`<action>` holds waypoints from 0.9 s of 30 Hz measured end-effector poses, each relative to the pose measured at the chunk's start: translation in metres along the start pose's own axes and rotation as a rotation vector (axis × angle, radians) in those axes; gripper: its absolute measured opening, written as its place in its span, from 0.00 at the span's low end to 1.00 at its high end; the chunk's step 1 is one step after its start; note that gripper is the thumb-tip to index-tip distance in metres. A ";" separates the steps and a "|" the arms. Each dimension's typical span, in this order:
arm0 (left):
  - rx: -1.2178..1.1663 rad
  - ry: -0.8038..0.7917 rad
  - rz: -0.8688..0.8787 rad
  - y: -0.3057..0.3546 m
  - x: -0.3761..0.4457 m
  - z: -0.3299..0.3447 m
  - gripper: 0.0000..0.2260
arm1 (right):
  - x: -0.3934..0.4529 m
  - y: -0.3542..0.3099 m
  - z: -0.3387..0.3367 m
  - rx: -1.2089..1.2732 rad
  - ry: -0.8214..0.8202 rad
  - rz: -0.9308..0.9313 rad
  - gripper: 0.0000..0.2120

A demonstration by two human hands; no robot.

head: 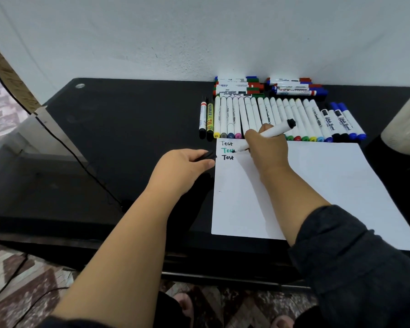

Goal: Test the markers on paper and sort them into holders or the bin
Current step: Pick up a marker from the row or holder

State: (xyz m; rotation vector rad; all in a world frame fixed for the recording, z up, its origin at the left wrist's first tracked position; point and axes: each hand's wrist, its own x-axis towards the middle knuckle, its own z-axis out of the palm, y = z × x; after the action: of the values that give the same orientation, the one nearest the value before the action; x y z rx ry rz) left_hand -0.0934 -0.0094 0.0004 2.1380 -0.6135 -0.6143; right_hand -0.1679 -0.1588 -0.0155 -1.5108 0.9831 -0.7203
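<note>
**Fourth marker on trial, cap waiting in the other hand**

The black counter (pixel 128 129) carries everything, with the white paper (pixel 317 185) lying flat toward three o'clock of its middle. The sheet looks thin and light, likely to slide or crease if pushed, so a flat palm should steady it better than a pinch. Along its twelve o'clock edge lies the row of markers (pixel 282 114), touching side by side; they look light, stiff and round enough to roll, best taken mid-barrel. Beyond them, against the wall, sit stacked marker boxes (pixel 239 87). The right hand (pixel 268 147) is wrapped round a white marker (pixel 270 133), tip on the paper by the three "Test" words (pixel 227 150) at the sheet's eleven o'clock corner. The left hand (pixel 187 164), at nine o'clock of the sheet, pinches a small black cap (pixel 208 156), which looks smooth and easily dropped
</note>
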 end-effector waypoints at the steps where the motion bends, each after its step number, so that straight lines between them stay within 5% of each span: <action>1: -0.040 -0.015 0.002 0.000 -0.002 0.000 0.14 | 0.000 -0.002 -0.001 0.032 -0.013 0.027 0.15; 10: -0.229 -0.151 0.092 0.010 -0.014 0.005 0.07 | -0.022 -0.019 -0.028 0.397 -0.118 0.034 0.17; 27: -0.239 -0.158 0.204 0.020 -0.028 0.012 0.10 | -0.046 -0.027 -0.047 0.250 -0.318 0.002 0.16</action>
State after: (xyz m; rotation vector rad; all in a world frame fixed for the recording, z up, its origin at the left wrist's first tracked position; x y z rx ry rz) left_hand -0.1264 -0.0106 0.0160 1.7904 -0.7924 -0.7099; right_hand -0.2252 -0.1398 0.0228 -1.3526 0.6304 -0.5567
